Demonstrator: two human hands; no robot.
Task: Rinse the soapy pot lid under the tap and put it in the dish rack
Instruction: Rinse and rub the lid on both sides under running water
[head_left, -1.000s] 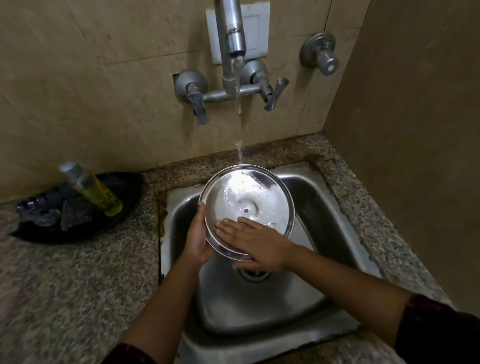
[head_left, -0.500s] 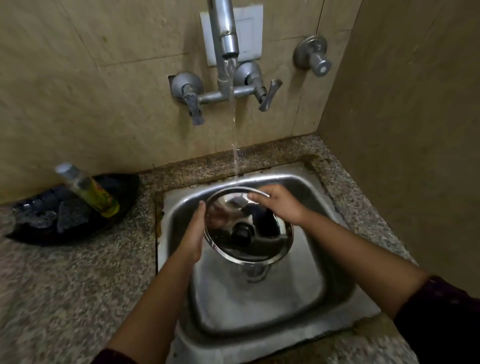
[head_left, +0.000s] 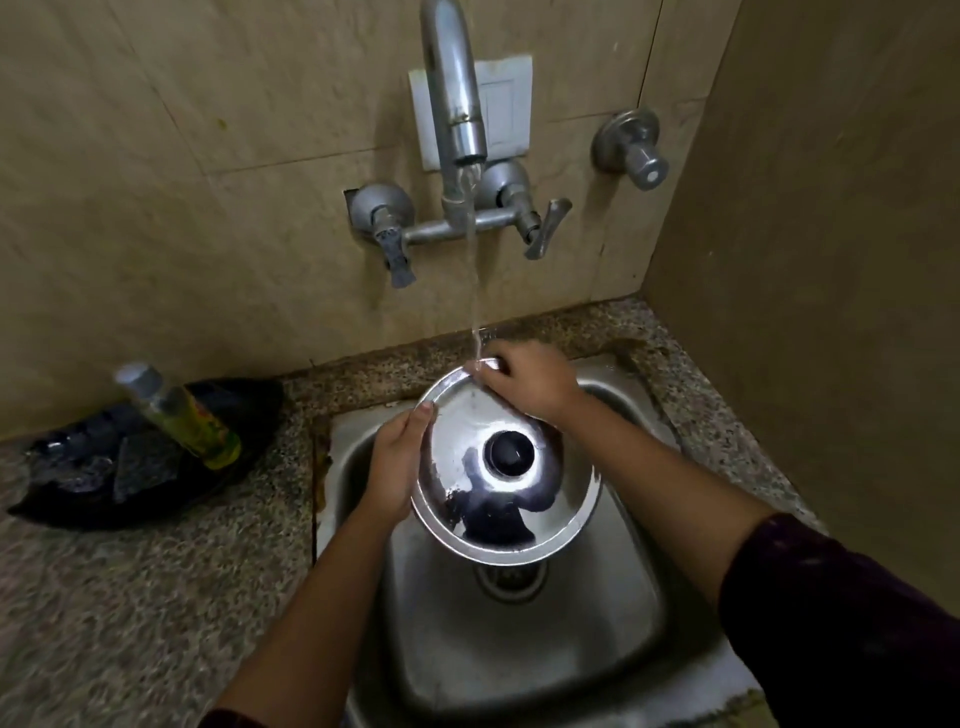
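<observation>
While water from the tap (head_left: 453, 88) strikes its far rim, the shiny steel pot lid (head_left: 506, 467), black knob up, tilts over the sink (head_left: 519, 649), left hand (head_left: 395, 467) and right hand (head_left: 530, 382) fingers curled on its edge.

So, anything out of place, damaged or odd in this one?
Mostly normal. Rusty brown staining runs along the sink's left rim, and the green bottle lies tilted in the black tray rather than standing. The lid is held steady.
</observation>
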